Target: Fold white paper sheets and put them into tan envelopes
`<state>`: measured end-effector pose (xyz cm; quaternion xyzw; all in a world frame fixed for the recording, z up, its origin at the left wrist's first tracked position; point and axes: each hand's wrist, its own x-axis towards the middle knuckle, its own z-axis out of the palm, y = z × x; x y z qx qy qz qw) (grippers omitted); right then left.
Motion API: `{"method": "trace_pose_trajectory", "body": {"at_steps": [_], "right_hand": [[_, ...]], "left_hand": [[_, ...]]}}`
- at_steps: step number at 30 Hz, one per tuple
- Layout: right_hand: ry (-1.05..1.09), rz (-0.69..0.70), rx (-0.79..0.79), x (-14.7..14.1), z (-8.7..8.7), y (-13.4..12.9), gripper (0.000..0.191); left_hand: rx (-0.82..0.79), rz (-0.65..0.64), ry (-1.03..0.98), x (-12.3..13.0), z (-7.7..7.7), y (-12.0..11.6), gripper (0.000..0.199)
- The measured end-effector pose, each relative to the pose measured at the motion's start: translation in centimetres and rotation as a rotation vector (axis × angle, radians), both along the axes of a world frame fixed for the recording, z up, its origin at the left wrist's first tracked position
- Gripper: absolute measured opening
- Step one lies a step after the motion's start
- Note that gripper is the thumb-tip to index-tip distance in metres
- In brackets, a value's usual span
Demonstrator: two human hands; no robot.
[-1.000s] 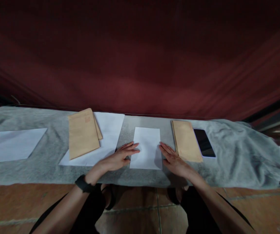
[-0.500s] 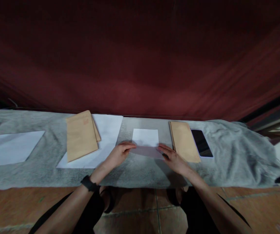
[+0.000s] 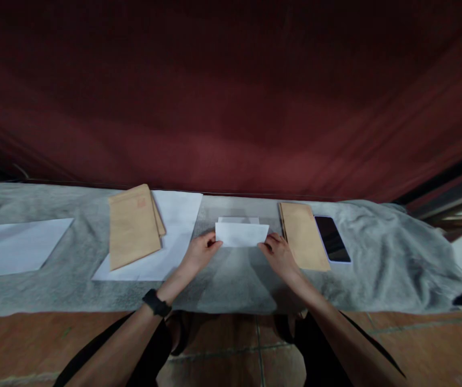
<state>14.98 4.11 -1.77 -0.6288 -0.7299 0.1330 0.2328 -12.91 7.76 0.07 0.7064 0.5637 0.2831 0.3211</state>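
A white sheet of paper (image 3: 242,235) lies in front of me, its near part folded up and over so that only a thin strip of the far part shows behind. My left hand (image 3: 203,250) pinches the sheet at its lower left corner. At the lower right corner my right hand (image 3: 277,252) grips it with thumb and bent fingers. Just right of that hand is a small stack of brown envelopes (image 3: 304,236). Left of my left hand, more brown envelopes (image 3: 133,228) rest on white paper (image 3: 178,215).
A phone (image 3: 332,239) lies beside the right envelopes. Another white sheet (image 3: 17,244) is at the far left. Grey cloth (image 3: 231,290) covers the narrow table. A dark red surface (image 3: 231,107) rises behind it, and tiled floor (image 3: 231,365) shows below.
The near flap of the paper, earlier low and in shadow, has swung up and away from me over the far part. Both hands have changed from outstretched fingers to a pinch at the corners.
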Motion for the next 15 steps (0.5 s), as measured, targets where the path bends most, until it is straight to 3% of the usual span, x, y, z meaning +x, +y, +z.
{"method": "trace_pose_trajectory", "body": {"at_steps": [3, 9, 15], "right_hand": [[-0.071, -0.032, 0.016, -0.5, 0.0, 0.2, 0.019], [-0.159, -0.067, 0.063, -1.2, -0.1, 0.2, 0.022], [-0.233, -0.102, 0.115, -1.5, -0.3, 0.2, 0.018]], "left_hand": [[-0.015, 0.036, -0.022, 0.5, -0.1, 0.1, 0.007], [-0.016, 0.087, 0.060, 1.1, -0.3, 0.3, 0.048], [-0.025, 0.122, 0.206, 1.7, 0.4, 0.2, 0.061]]}}
